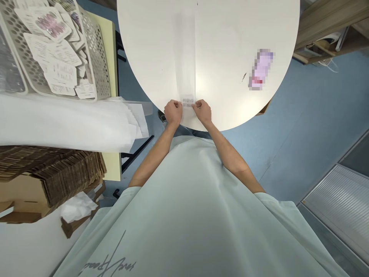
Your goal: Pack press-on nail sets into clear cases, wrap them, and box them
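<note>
A long translucent whitish strip (185, 57), like thin wrapping film or foam, lies flat on the round white table (230, 34) and runs away from me. On its near end sits a small item with rows of greyish pieces (188, 102); whether it is on or under the film I cannot tell. My left hand (173, 112) is closed in a pinch at the strip's left edge, beside the small item. At the right edge my right hand (203, 111) pinches with thumb and forefinger, close to the item's right side. Both hands rest near the table's front edge.
A blurred-out pinkish item (261, 70) lies on the table's right. At left, a perforated basket (100, 57) holds several carded packs (53, 25), a white sheet roll (66, 123) lies in front, and flattened cardboard boxes (69, 169) are stacked nearer. Wooden shelving (325, 27) stands far right.
</note>
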Demonstrator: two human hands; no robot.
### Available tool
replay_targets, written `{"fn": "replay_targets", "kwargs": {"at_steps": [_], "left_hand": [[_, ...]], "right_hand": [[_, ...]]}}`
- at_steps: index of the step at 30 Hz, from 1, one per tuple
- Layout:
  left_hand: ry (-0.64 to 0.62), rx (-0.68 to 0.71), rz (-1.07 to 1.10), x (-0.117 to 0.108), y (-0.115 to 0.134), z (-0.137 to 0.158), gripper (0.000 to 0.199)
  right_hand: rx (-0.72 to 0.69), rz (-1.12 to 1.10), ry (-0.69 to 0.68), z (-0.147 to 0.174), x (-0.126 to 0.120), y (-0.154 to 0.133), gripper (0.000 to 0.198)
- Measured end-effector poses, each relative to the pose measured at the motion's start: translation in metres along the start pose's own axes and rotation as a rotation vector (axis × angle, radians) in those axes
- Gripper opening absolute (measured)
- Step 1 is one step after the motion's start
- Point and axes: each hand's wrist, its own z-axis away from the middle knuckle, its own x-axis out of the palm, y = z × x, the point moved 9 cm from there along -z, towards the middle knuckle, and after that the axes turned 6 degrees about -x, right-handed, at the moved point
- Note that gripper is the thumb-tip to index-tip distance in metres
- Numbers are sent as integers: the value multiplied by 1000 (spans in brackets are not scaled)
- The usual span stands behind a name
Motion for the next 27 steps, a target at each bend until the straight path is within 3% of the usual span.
{"fn": "replay_targets", "kwargs": {"at_steps": [7,11,19,25,27], "left_hand": [[-14,88,-82,0,3,5,13],[-20,348,-116,0,21,6,29],[-271,744,-219,22,34,8,55],[-282,825,-207,22,26,28,59],[-310,840,-228,20,24,38,69]], "right_hand": [[34,-59,31,3,8,5,21],[47,-59,33,4,8,4,21],[63,-77,42,5,6,3,19],[66,-104,49,1,5,11,22],[62,-105,46,0,4,12,23]]}}
